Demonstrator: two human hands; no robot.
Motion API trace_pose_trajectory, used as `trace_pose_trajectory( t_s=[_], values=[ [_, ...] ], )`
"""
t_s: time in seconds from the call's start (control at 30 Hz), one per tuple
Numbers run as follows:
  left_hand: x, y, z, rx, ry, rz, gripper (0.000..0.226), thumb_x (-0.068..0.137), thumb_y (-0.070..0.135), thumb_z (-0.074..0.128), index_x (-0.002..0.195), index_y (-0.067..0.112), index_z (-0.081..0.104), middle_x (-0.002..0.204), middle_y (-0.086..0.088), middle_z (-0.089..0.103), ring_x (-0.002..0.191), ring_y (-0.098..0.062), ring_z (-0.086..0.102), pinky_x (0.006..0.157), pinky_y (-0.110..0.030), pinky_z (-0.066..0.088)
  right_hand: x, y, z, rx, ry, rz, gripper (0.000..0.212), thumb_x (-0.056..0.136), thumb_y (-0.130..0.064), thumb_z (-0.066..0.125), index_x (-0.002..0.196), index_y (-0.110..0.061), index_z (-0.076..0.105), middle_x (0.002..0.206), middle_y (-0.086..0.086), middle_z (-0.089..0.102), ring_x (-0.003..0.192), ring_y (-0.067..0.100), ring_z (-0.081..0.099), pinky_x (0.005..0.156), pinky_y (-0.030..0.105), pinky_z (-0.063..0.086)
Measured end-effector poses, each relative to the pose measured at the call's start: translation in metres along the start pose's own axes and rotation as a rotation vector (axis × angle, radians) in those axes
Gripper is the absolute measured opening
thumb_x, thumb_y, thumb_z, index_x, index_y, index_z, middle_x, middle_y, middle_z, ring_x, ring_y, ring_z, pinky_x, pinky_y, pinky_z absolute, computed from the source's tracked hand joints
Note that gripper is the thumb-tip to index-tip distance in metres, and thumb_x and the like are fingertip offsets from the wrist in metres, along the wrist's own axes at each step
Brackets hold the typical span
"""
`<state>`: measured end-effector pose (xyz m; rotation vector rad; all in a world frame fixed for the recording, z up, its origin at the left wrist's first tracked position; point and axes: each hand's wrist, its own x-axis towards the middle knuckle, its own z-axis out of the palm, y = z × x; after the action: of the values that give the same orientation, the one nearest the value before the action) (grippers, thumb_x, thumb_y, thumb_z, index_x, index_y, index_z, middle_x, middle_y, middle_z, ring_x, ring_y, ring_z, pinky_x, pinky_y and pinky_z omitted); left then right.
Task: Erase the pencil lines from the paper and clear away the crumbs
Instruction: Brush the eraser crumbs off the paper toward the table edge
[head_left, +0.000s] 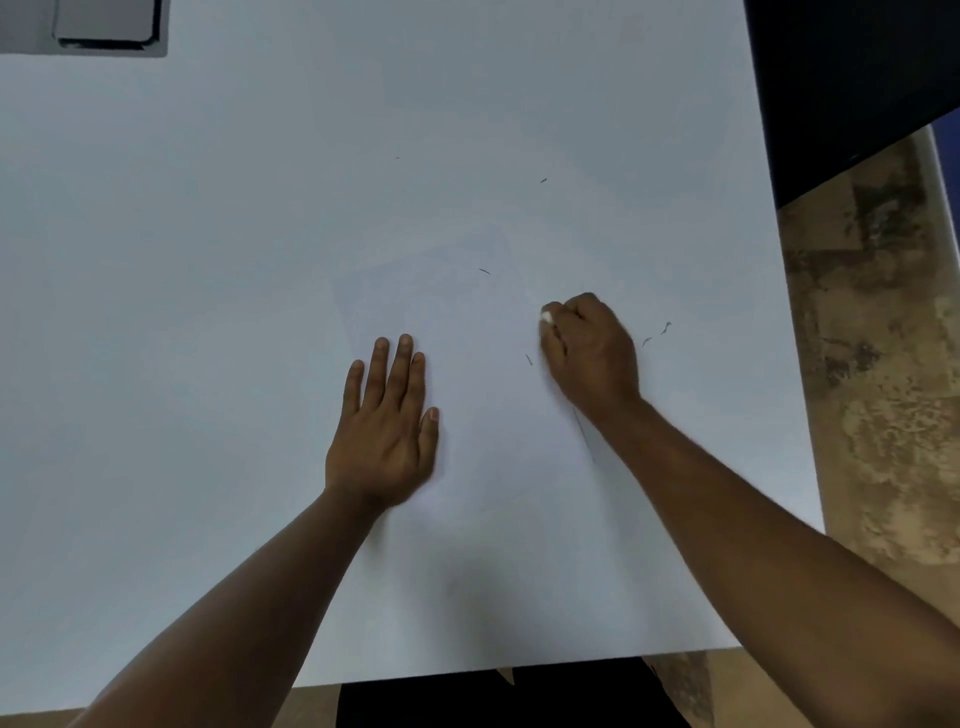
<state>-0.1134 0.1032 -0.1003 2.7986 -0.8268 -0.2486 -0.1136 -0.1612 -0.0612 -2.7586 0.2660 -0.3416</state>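
Note:
A white sheet of paper (483, 332) lies on the white table, its edges barely visible. My left hand (387, 415) presses flat on the paper's left part with straight fingers. My right hand (589, 348) is curled into a fist and grips a small white eraser (546, 315), whose tip shows at the fingers, against the paper's right side. Several dark eraser crumbs lie scattered: one (484, 270) above the hands, one (529, 359) just left of my right hand, two (657, 333) to its right, one (543, 180) farther up.
The white table (208, 260) fills most of the view; its right edge (795, 364) meets a mottled brown floor. A grey flat device (104, 23) sits at the far left corner. A dark object (857, 78) stands at the upper right.

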Motion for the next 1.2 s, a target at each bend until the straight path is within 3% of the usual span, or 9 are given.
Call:
trace_pose_trajectory(
  t_s=[0.13,0.27,0.43,0.53,0.67,0.77,0.83,1.0,1.2],
  values=[
    [0.000,0.000,0.002,-0.009,0.014,-0.008,0.070,0.106,0.043,0.023,0.163,0.003,0.014,0.172,-0.013,0.002,0.160,-0.030,-0.003,0.129,-0.050,0.006,-0.024,-0.057,0.020,0.193,-0.116,-0.237,0.020,0.095,-0.018,0.059,0.103,-0.007,0.073,0.088,0.009,0.065,0.076,0.027,0.061,0.067,0.037,0.051],
    [0.000,-0.002,0.002,-0.002,0.019,-0.002,0.070,0.106,0.043,0.023,0.162,0.001,0.017,0.172,-0.015,0.006,0.160,-0.031,-0.001,0.129,-0.051,0.009,-0.029,-0.075,0.035,0.174,-0.205,-0.430,0.017,0.093,-0.017,0.060,0.098,-0.007,0.073,0.086,0.008,0.063,0.071,0.027,0.058,0.062,0.039,0.049],
    [0.000,0.001,0.001,0.004,0.036,0.001,0.070,0.106,0.041,0.026,0.162,0.001,0.017,0.172,-0.014,0.008,0.160,-0.032,-0.001,0.129,-0.051,0.008,0.030,-0.009,0.021,-0.008,-0.016,-0.100,0.020,0.093,-0.020,0.053,0.085,-0.009,0.068,0.082,0.007,0.060,0.073,0.028,0.058,0.062,0.034,0.048],
    [0.000,0.000,0.001,0.013,0.038,-0.001,0.070,0.106,0.041,0.025,0.163,0.002,0.016,0.172,-0.013,0.006,0.160,-0.032,-0.001,0.129,-0.050,0.007,0.044,0.004,0.013,-0.075,0.051,-0.060,0.017,0.092,-0.018,0.057,0.090,-0.009,0.070,0.083,0.008,0.059,0.072,0.027,0.056,0.057,0.032,0.047],
    [0.000,0.001,0.001,-0.002,0.049,-0.013,0.073,0.104,0.043,0.029,0.162,0.000,0.017,0.172,-0.016,0.007,0.160,-0.032,0.000,0.129,-0.049,0.008,0.011,-0.038,0.026,0.125,-0.050,-0.260,0.019,0.095,-0.019,0.057,0.100,-0.009,0.073,0.088,0.008,0.064,0.078,0.029,0.060,0.068,0.037,0.052],
    [0.001,0.000,0.001,0.009,0.053,-0.013,0.074,0.104,0.045,0.030,0.162,0.000,0.018,0.172,-0.016,0.008,0.160,-0.032,0.001,0.130,-0.048,0.008,-0.016,-0.066,0.036,0.187,-0.220,-0.501,0.018,0.095,-0.016,0.060,0.103,-0.007,0.072,0.088,0.008,0.064,0.071,0.026,0.058,0.062,0.037,0.048],
    [0.001,0.000,0.001,0.015,0.045,-0.015,0.074,0.104,0.045,0.031,0.161,0.000,0.019,0.171,-0.017,0.009,0.160,-0.032,0.001,0.129,-0.048,0.008,-0.004,-0.061,0.036,0.151,-0.201,-0.558,0.014,0.093,-0.015,0.061,0.096,-0.007,0.072,0.085,0.008,0.065,0.068,0.028,0.058,0.058,0.038,0.046],
    [0.001,0.001,-0.001,0.008,0.036,-0.019,0.074,0.104,0.044,0.029,0.161,-0.001,0.017,0.172,-0.016,0.008,0.160,-0.034,0.000,0.129,-0.050,0.009,0.066,-0.005,0.025,-0.089,0.026,-0.202,0.016,0.093,-0.016,0.056,0.086,-0.007,0.068,0.081,0.011,0.059,0.067,0.033,0.056,0.055,0.040,0.049],
    [0.002,0.001,0.000,0.014,0.033,-0.021,0.074,0.104,0.045,0.029,0.162,0.000,0.016,0.172,-0.016,0.007,0.160,-0.033,-0.001,0.129,-0.050,0.010,0.053,-0.029,0.021,0.132,-0.094,-0.185,0.029,0.097,-0.031,0.050,0.096,-0.010,0.070,0.090,0.006,0.061,0.079,0.026,0.059,0.066,0.037,0.051]
  ],
)
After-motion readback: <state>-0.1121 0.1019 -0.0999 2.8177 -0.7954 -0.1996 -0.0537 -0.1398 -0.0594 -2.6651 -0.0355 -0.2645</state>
